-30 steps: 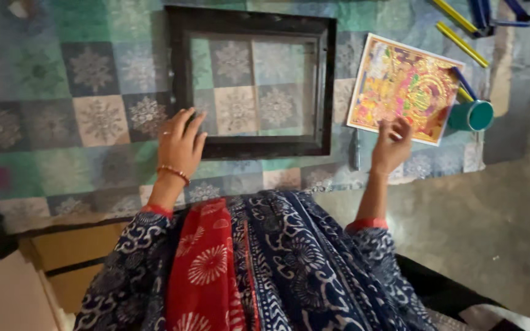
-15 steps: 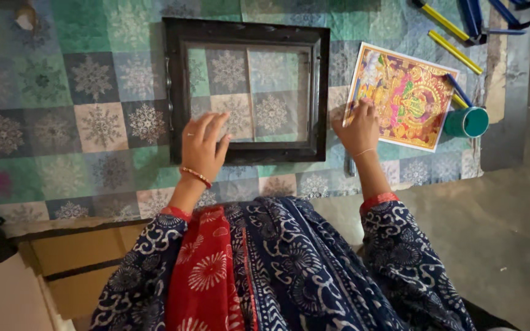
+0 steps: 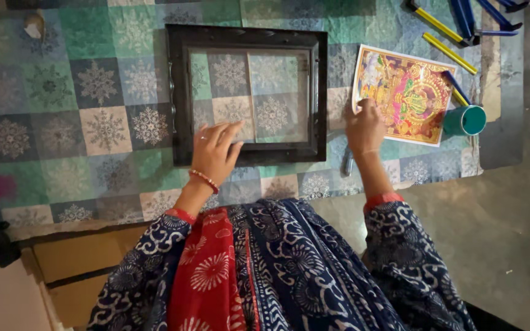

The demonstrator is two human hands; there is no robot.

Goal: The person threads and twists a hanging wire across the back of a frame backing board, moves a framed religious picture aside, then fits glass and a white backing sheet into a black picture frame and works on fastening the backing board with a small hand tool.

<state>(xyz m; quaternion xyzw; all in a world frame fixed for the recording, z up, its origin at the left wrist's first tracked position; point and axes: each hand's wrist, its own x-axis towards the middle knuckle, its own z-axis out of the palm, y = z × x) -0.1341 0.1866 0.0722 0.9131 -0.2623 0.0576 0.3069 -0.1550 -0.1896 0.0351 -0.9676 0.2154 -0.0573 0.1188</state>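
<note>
Head view, lower centre: the left hand [image 3: 216, 153] lies flat and open, fingers spread and pointing up-right, resting on the bottom rail of the black frame [image 3: 179, 92] and the edge of its glass; it grips nothing. That frame lies flat at upper centre on the patterned cloth [image 3: 62, 110]. Right of it, the right hand [image 3: 365, 125] reaches to the left edge of the colourful print [image 3: 409, 92], fingers curled on the paper; whether it pinches the sheet I cannot tell. A small dark object below that wrist is hard to make out. A teal cup [image 3: 466, 120] touches the print's right edge, and the tools at top right are cut off.
</note>
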